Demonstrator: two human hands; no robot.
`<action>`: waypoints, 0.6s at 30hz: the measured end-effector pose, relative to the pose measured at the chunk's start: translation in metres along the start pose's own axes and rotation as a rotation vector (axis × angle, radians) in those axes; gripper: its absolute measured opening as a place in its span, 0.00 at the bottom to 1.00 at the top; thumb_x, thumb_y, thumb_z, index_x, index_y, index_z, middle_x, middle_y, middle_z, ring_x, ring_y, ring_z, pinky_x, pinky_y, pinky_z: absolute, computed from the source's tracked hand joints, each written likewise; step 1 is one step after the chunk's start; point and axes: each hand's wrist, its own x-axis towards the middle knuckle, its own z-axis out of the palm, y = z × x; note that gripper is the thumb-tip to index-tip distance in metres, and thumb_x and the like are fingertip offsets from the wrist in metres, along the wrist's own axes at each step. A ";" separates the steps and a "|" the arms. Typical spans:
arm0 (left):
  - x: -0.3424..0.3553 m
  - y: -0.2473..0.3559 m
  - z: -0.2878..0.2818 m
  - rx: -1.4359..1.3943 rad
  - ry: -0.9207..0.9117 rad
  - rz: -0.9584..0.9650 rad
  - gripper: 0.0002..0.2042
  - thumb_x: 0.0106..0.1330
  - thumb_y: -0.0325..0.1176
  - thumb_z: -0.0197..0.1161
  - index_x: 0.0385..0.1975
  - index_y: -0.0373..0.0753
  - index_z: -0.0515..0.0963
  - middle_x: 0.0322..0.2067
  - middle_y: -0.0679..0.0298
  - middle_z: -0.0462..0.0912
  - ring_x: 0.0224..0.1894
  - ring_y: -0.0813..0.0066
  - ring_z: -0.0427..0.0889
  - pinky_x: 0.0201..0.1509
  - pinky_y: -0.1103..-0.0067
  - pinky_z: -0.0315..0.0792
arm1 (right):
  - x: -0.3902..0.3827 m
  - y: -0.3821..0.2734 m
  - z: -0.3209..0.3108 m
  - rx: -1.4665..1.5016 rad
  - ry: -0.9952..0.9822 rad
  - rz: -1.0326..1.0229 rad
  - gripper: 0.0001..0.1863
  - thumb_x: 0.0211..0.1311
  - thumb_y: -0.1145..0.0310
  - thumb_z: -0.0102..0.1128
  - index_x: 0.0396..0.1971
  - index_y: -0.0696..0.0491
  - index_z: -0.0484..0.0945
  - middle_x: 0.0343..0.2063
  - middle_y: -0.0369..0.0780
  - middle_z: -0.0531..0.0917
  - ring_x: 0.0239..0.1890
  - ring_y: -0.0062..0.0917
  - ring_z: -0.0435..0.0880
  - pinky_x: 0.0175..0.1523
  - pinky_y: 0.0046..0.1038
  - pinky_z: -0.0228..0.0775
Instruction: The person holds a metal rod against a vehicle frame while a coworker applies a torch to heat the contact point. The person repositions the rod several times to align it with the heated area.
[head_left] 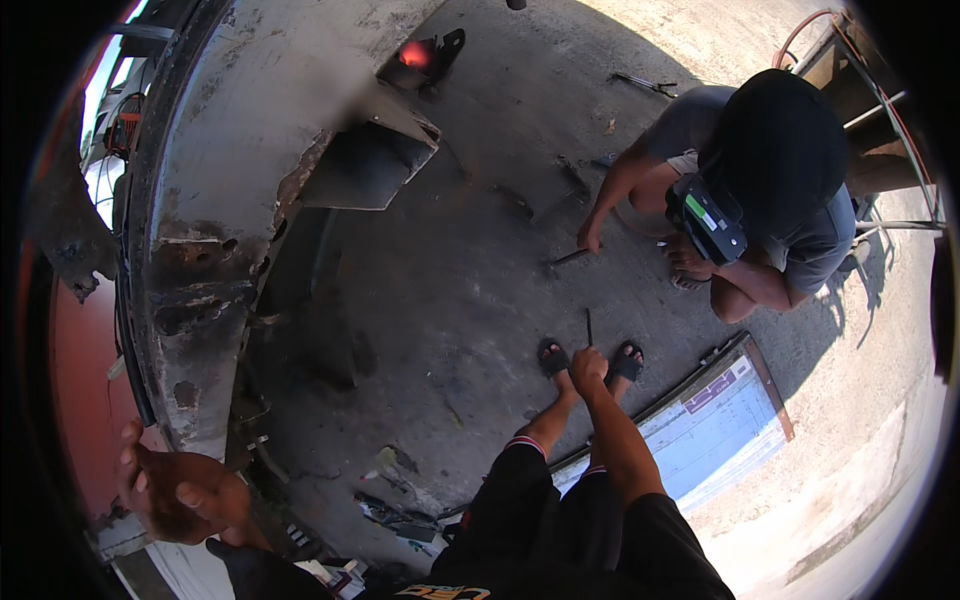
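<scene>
My right hand (590,367) grips a thin dark rod (589,325) above my sandalled feet. My left hand (180,480) is raised at the lower left beside the metal structure, fingers loosely bent and apart, holding nothing visible. Above it, the large pale steel structure (205,180) has rusted, holed, scorched plates and an angled bracket (370,170) sticking out. A small red glow (414,55) shows on a dark piece near its top. Opposite me a crouching co-worker (770,150) in a black head covering holds a dark bar (570,257) toward the ground.
A long board with a pale blue face (710,430) lies right of my feet. Pliers-like tool (645,84) and metal scraps (530,200) lie on the concrete. A pipe frame (895,225) stands at the right. Assorted items (410,530) lie behind my legs, near a red panel (85,370) at left.
</scene>
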 end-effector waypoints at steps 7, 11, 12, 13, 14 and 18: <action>0.049 -0.089 -0.007 0.359 0.052 -0.248 0.32 0.77 0.51 0.46 0.67 0.27 0.58 0.66 0.46 0.63 0.70 0.53 0.62 0.75 0.60 0.53 | 0.014 0.015 0.009 -0.004 0.071 -0.046 0.13 0.66 0.68 0.56 0.45 0.50 0.86 0.51 0.45 0.83 0.51 0.37 0.86 0.50 0.32 0.81; -0.011 -0.132 -0.009 0.262 -0.112 -0.452 0.33 0.79 0.53 0.36 0.71 0.30 0.52 0.69 0.47 0.60 0.73 0.54 0.57 0.76 0.61 0.47 | 0.011 0.020 -0.008 -0.027 0.049 -0.059 0.12 0.65 0.68 0.58 0.45 0.49 0.86 0.49 0.44 0.85 0.50 0.35 0.87 0.50 0.32 0.80; -0.014 -0.133 -0.006 0.151 -0.063 -0.524 0.33 0.79 0.53 0.34 0.72 0.30 0.52 0.69 0.47 0.59 0.73 0.54 0.56 0.76 0.61 0.47 | 0.012 0.022 -0.008 -0.037 0.058 -0.054 0.12 0.65 0.68 0.58 0.45 0.49 0.86 0.48 0.43 0.85 0.50 0.35 0.87 0.50 0.32 0.80; -0.016 -0.133 -0.003 0.039 -0.013 -0.595 0.33 0.79 0.53 0.33 0.72 0.31 0.51 0.70 0.47 0.59 0.73 0.54 0.56 0.76 0.61 0.46 | 0.014 0.023 -0.009 -0.030 0.051 -0.064 0.12 0.65 0.68 0.58 0.45 0.49 0.86 0.49 0.43 0.85 0.50 0.35 0.87 0.50 0.32 0.80; -0.017 -0.133 -0.002 0.042 -0.022 -0.575 0.33 0.79 0.54 0.30 0.72 0.32 0.52 0.70 0.47 0.59 0.74 0.55 0.55 0.76 0.62 0.47 | 0.016 0.025 -0.011 -0.023 0.045 -0.074 0.12 0.65 0.69 0.58 0.45 0.49 0.86 0.49 0.43 0.85 0.50 0.35 0.87 0.49 0.31 0.80; -0.018 -0.136 -0.004 0.045 -0.058 -0.597 0.34 0.79 0.55 0.30 0.72 0.31 0.53 0.70 0.48 0.59 0.73 0.56 0.56 0.76 0.63 0.47 | 0.022 0.020 -0.014 -0.031 0.031 -0.110 0.13 0.65 0.69 0.57 0.45 0.50 0.86 0.49 0.43 0.85 0.50 0.36 0.86 0.48 0.31 0.80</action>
